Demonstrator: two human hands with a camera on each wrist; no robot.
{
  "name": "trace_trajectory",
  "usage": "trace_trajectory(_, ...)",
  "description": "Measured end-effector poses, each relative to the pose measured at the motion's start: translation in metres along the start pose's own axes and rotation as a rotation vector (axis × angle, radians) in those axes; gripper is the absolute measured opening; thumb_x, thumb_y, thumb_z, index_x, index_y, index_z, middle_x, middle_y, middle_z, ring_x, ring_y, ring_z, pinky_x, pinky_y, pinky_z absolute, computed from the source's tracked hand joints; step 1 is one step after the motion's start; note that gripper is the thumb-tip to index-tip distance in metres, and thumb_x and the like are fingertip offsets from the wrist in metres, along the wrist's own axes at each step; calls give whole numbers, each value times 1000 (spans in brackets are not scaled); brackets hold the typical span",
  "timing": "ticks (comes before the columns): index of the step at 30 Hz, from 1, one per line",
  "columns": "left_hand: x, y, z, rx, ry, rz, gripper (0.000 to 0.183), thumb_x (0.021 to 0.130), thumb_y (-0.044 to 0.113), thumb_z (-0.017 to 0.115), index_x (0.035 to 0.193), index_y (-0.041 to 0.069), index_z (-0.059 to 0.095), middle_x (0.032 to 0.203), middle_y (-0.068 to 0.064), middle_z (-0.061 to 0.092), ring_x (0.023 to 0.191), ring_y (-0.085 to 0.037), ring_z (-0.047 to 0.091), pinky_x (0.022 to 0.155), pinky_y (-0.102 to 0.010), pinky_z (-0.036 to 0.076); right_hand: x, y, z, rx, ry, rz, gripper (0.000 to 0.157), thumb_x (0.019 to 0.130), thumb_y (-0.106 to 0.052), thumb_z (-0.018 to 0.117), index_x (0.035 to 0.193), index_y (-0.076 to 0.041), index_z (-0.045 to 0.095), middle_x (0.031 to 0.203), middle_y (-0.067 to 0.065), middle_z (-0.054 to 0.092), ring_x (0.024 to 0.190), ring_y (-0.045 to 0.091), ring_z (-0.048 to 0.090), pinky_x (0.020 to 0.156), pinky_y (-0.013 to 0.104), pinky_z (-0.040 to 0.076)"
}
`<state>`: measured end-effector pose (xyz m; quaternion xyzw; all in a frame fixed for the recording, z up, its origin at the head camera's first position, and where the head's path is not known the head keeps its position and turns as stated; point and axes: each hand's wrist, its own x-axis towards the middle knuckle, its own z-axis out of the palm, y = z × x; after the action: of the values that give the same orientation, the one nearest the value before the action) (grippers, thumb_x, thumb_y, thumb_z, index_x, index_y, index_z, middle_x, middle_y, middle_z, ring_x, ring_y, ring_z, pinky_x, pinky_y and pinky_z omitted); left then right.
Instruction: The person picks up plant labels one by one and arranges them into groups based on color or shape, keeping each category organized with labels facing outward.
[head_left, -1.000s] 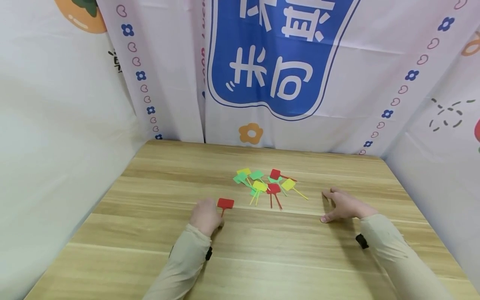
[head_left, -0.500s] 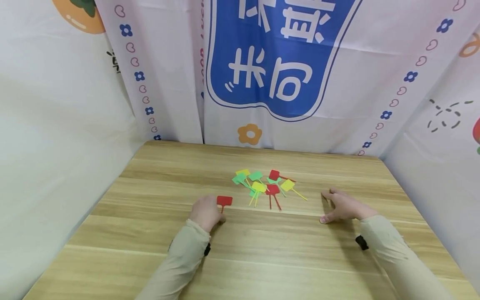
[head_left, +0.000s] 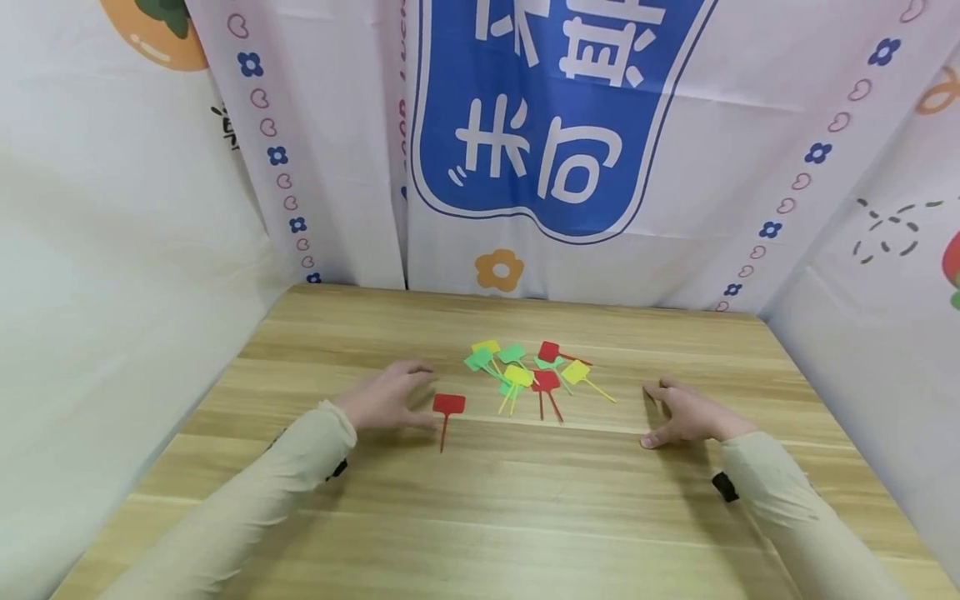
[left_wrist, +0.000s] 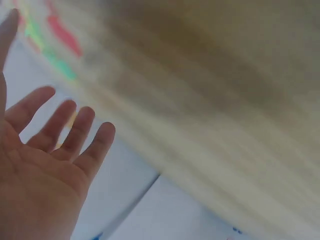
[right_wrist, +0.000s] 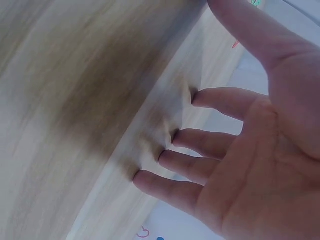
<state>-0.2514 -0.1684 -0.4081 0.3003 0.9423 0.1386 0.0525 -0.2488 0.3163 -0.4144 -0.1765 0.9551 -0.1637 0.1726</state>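
Note:
A red plant label with a thin stem lies alone on the wooden table, its stem pointing toward the near edge. Just left of it is my left hand, thumb and fingers spread apart, holding nothing. The left wrist view shows that palm and its loose fingers. Farther right, my right hand rests its fingertips on the wood, fingers spread and nothing in them. Between the hands, toward the back, lies an overlapping pile of green labels, yellow labels and red labels.
A printed white cloth with a blue sign hangs behind the table's back edge. White cloth walls stand at both sides. Bare wood surrounds the pile.
My left hand has let go of the single red label and moved left, its fingers opening. The label's whole stem now shows. My right hand stays put.

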Motion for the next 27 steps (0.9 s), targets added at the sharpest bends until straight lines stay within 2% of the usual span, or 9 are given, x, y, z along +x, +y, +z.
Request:
trace_trajectory(4, 0, -5, 17, 49, -34, 25, 87, 77, 70, 68, 139, 10, 57, 142, -15, 48, 129, -35, 45, 103, -51, 38, -1, -2, 0, -4, 0, -1, 105, 74, -48, 83, 145, 12, 35, 145, 45, 21, 131, 60, 25, 103, 65, 27)
trace_trajectory(9, 1, -5, 26, 96, -28, 52, 87, 76, 72, 68, 137, 11, 59, 142, -18, 47, 129, -38, 43, 101, -54, 38, -3, -5, 0, -10, 4, -10, 104, 74, -46, 84, 144, 14, 35, 143, 46, 22, 130, 60, 27, 102, 65, 28)
trace_trajectory(16, 7, -8, 28, 60, -17, 32, 87, 75, 70, 70, 137, 9, 60, 144, -20, 44, 132, -39, 38, 103, -53, 37, -1, -4, -2, -10, 5, -2, 104, 75, -47, 83, 146, 12, 34, 145, 45, 21, 131, 59, 26, 103, 65, 27)
trace_trajectory(23, 12, -7, 25, -14, -47, -9, 86, 72, 66, 75, 136, 10, 60, 147, -19, 40, 134, -39, 35, 102, -54, 37, 2, -3, -3, -17, 3, -12, 106, 73, -48, 84, 144, 14, 35, 144, 46, 21, 131, 60, 25, 103, 65, 27)
trace_trajectory(27, 13, -3, 23, -29, -55, -6, 85, 72, 63, 77, 135, 8, 60, 147, -20, 39, 133, -41, 35, 102, -55, 36, 5, -7, -5, -33, 85, -43, 90, 81, -46, 79, 137, 15, 45, 139, 45, 33, 127, 58, 34, 102, 64, 30)
